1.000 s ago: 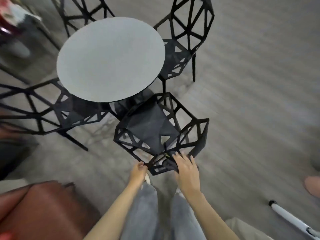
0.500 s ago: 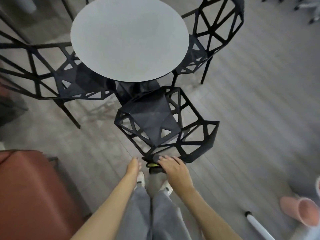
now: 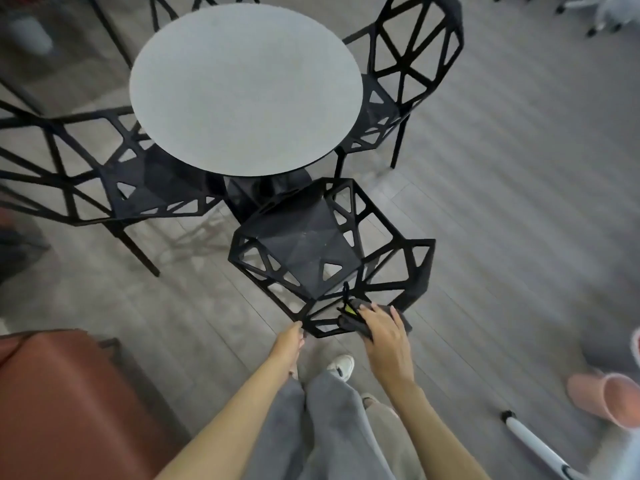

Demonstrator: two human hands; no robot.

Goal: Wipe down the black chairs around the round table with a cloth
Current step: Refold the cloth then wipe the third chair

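Note:
The nearest black lattice chair point(image 3: 304, 251) stands in front of me with its seat toward the round grey table point(image 3: 242, 84). A dark cloth point(image 3: 349, 322) with a small yellow tag lies over the top rail of its backrest. My right hand point(image 3: 384, 337) presses on the cloth with its fingers spread across it. My left hand point(image 3: 289, 344) touches the rail's left corner with straight fingertips. A second black chair point(image 3: 145, 181) is at the table's left, a third point(image 3: 412, 64) at its right, and part of another point(image 3: 194, 1) shows behind the table.
A brown padded seat point(image 3: 62, 403) fills the lower left. A white pole point(image 3: 533, 441) lies on the wooden floor at the lower right, near another person's pink slipper point(image 3: 606, 400). Castor wheels of an office chair point(image 3: 602, 15) show at the top right.
My right hand has slid to the right along the backrest's top rail with the cloth under it. My left hand stays at the rail's left corner. My view has shifted slightly.

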